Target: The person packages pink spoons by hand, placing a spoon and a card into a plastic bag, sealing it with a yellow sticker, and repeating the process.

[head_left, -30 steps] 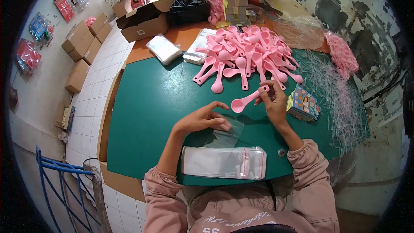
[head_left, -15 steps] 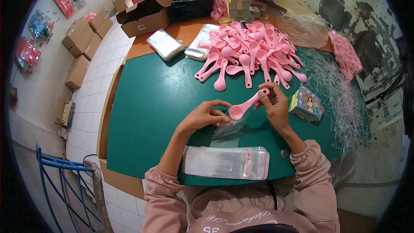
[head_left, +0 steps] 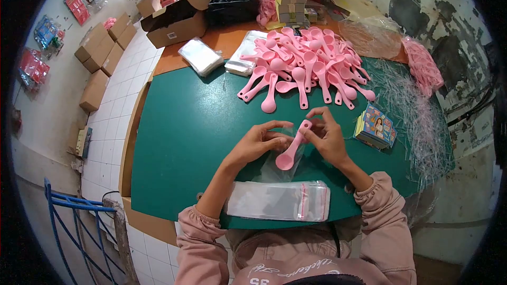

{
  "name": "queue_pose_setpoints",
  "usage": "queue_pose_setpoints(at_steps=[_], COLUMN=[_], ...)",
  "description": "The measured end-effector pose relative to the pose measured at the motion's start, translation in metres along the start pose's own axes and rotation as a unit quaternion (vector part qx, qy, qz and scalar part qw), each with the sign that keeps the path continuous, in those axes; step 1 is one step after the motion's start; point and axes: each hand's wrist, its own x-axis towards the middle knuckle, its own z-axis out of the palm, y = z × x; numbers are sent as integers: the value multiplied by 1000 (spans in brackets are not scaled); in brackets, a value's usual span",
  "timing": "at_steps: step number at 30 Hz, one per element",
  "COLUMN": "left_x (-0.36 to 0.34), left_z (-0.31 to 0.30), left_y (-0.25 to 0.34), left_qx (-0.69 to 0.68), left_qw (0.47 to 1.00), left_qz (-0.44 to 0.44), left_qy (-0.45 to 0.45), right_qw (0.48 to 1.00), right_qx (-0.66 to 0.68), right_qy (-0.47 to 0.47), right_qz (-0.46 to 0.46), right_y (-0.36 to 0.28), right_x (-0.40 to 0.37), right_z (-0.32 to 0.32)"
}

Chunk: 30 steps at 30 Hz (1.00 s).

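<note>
My left hand (head_left: 257,141) holds the mouth of a clear plastic bag (head_left: 270,170) over the green table. A pink measuring spoon (head_left: 292,150) slants downward at the bag, bowl lowest, and appears to be inside it; the film is too clear to be certain. The thumb of my right hand (head_left: 328,140) is at the handle's top end, with the index finger raised around it. Nearest to me lies a stack of clear self-seal bags (head_left: 266,200) with a pink strip. Beyond my hands is a heap of pink spoons (head_left: 311,66).
A stack of printed cards (head_left: 376,127) sits to the right, beside crumpled clear plastic (head_left: 417,132). Two bundles of clear bags, one a white-looking pack (head_left: 200,57), lie at the back. An open cardboard box (head_left: 177,24) stands behind them. A person sits in the far background.
The spoon has moved down and toward me, its bowl now lower over the bag and its handle steeper. My right hand has come left and closer to my left hand.
</note>
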Motion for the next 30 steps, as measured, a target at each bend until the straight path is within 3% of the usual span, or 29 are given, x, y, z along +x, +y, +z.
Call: queue_pose_setpoints(at_steps=[3, 5, 6, 8, 10, 13, 14, 16, 17, 18, 20, 22, 24, 26, 30], left_x=[1, -7, -7, -4, -6, -9, -10, -13, -14, -16, -19, -18, -18, -13, -2], left_z=[-2, -5, -8, -12, -8, 4, 8, 12, 14, 14, 7, -5, -12, -17, -15], left_y=[-1, 10, 9, 4, 5, 13, 18, 28, 33, 37, 44, 41, 40, 30, 21], left_qx=[4, 2, 3, 192, 166, 105, 68, 59, 49, 49, 79, 88, 103, 86, 96], left_qw=[999, 998, 998, 981, 985, 989, 988, 988, 987, 988, 985, 986, 986, 988, 986], left_qz=[51, -38, -36, -37, -18, 26, 45, 73, 97, 97, 73, 76, 44, 60, 85], left_qy=[7, 51, 53, 0, 37, 102, 130, 124, 118, 112, 133, 122, 127, 110, 104], right_qw=[999, 998, 997, 997, 996, 988, 988, 934, 950, 950, 965, 937, 759, 762, 797], right_qx=[44, 59, 71, 82, 90, -36, -39, -243, -208, -211, -236, -327, -562, -568, -525], right_qy=[-7, 1, 9, -1, -6, -62, -59, -74, -105, -100, -57, 122, 310, 233, 261], right_qz=[-11, -15, -21, -8, 5, -134, -138, -252, -209, -206, -102, 18, 107, 207, 143], right_y=[-1, -1, -1, -8, -13, -21, -25, -35, -45, -52, -57, -30, 8, 2, -2], right_x=[1, 2, 3, 2, -4, -8, -10, -15, -19, -21, -22, -30, -47, -56, -52], right_z=[-2, -5, -6, -1, 5, 6, 7, 11, 6, -4, -44, -105, -155, -169, -166])
